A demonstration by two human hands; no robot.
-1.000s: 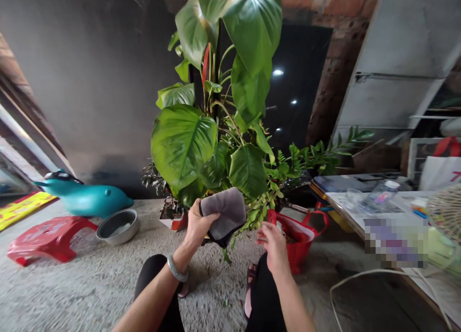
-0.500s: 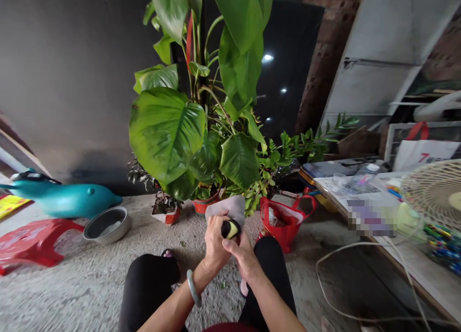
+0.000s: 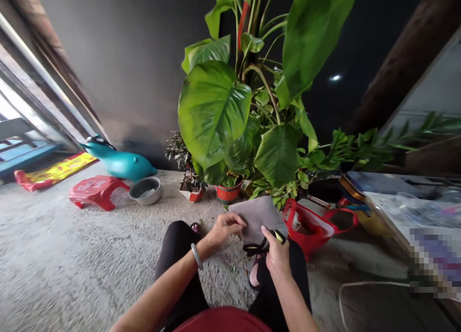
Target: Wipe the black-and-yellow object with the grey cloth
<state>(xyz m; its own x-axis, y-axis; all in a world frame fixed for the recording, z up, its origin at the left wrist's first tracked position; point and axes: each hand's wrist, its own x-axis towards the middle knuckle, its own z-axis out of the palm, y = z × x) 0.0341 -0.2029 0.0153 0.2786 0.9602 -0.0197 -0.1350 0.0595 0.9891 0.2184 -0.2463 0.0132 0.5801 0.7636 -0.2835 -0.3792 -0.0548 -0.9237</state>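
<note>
My right hand (image 3: 276, 256) is closed around a black looped thing with a pale yellow part (image 3: 257, 248), whose kind I cannot make out. Against it the same hand pins a grey cloth (image 3: 256, 218), thumb on top. The cloth spreads flat above my right knee. My left hand (image 3: 226, 230), wearing a bangle at the wrist, is at the cloth's left edge. Its fingers are curled into a pinch over the cloth; anything between them is hidden.
A large leafy plant stands ahead in a red pot (image 3: 228, 193). To the left are a metal bowl (image 3: 146, 197), red stool (image 3: 94, 190) and teal animal toy (image 3: 127, 164). On the right are a red bag (image 3: 306, 241) and a cluttered table (image 3: 389, 205).
The view has turned left. My hands, together around the black and yellow thing before, are now apart, with that thing in my right hand. More of the grey cloth shows.
</note>
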